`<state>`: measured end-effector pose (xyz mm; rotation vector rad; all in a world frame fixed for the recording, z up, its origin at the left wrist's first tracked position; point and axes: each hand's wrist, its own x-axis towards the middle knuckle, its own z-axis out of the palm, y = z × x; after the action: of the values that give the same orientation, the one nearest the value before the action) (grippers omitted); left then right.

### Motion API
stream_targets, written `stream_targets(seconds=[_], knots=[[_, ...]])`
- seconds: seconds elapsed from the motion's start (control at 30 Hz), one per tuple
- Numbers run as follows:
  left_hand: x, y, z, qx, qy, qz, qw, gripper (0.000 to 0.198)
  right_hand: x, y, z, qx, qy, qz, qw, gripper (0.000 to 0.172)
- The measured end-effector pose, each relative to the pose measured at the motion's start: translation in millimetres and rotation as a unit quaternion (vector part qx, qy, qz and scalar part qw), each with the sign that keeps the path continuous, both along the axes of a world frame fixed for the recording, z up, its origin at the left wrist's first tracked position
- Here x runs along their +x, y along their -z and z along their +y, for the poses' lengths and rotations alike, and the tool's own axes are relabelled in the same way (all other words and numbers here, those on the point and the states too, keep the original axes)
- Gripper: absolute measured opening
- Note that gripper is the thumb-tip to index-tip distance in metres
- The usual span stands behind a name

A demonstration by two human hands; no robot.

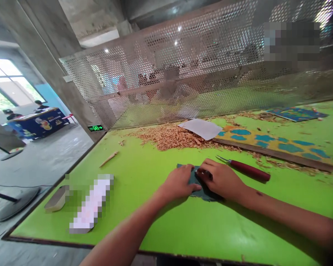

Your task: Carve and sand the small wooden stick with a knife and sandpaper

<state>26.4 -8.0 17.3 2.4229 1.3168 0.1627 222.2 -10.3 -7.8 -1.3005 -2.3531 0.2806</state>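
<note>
A dark grey-green sheet (pixel 199 193) that looks like sandpaper lies on the green table in front of me. My left hand (pixel 179 181) rests on its left part, fingers and thumb lying spread on the surface. My right hand (pixel 223 178) is closed in a pinch over the sheet, with thumb and forefinger together. Something small and pale shows at those fingertips, too hidden to name. Just beyond the right hand lies a carving knife (pixel 249 170) with a dark red handle and short metal blade. Further left a slim carved wooden piece (pixel 108 159) lies alone on the table.
A heap of wood shavings (pixel 166 137) lies along the perforated metal screen (pixel 155 74), a white paper sheet (pixel 201 128) on it. At right sit a yellow-and-blue painted board (pixel 277 146) and a painted panel (pixel 296 113). A grey block-like object (pixel 57 199) lies near the left edge.
</note>
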Motion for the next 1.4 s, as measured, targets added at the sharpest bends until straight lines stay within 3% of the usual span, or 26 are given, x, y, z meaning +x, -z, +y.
stream_targets(seconds=[0.13,0.23,0.37,0.5,0.57,0.67,0.8,0.9,1.03,1.2,1.33,1.4], knots=[[2,2.0,-3,-0.002,-0.002,0.001,1.000,0.039,-1,-0.3,-7,-0.030,-0.033,0.026,0.999,0.020],[5,0.0,-8,-0.009,-0.011,0.017,1.000,0.041,-1,-0.1,-12,-0.030,-0.007,0.020,0.999,0.024],[7,-3.1,-14,-0.023,-0.029,0.040,0.999,0.040,2,0.6,-12,-0.044,-0.033,0.014,0.998,0.023],[9,-2.6,-16,-0.020,-0.032,0.048,0.998,0.042,5,2.1,-8,-0.042,-0.001,0.023,0.999,0.030],[9,-2.7,-16,-0.021,-0.032,0.051,0.998,0.040,6,2.8,-7,-0.047,-0.018,0.023,0.998,0.029],[8,-3.6,-15,-0.028,-0.025,0.056,0.998,0.038,6,3.8,-6,-0.045,-0.046,0.011,0.998,0.028],[2,-3.3,-12,-0.025,0.001,0.021,0.999,0.045,6,3.2,-5,-0.026,-0.023,-0.002,0.999,0.028],[-5,-1.4,-7,-0.031,0.012,-0.014,0.999,0.046,6,0.2,-6,-0.044,-0.063,0.012,0.997,0.023],[-8,-0.2,-3,-0.042,0.011,-0.039,0.998,0.051,3,-4.5,-8,-0.041,-0.034,-0.029,0.998,0.023],[-6,-5.4,-1,-0.035,0.017,-0.026,0.999,0.050,0,-8.5,-9,-0.044,-0.062,-0.032,0.997,0.022],[-5,-10.1,2,-0.034,0.009,-0.008,0.999,0.051,0,-10.2,-5,-0.023,-0.012,-0.048,0.998,0.023],[-5,-10.5,3,-0.029,0.014,-0.004,0.999,0.049,0,-9.5,-3,-0.018,-0.026,-0.042,0.999,0.021]])
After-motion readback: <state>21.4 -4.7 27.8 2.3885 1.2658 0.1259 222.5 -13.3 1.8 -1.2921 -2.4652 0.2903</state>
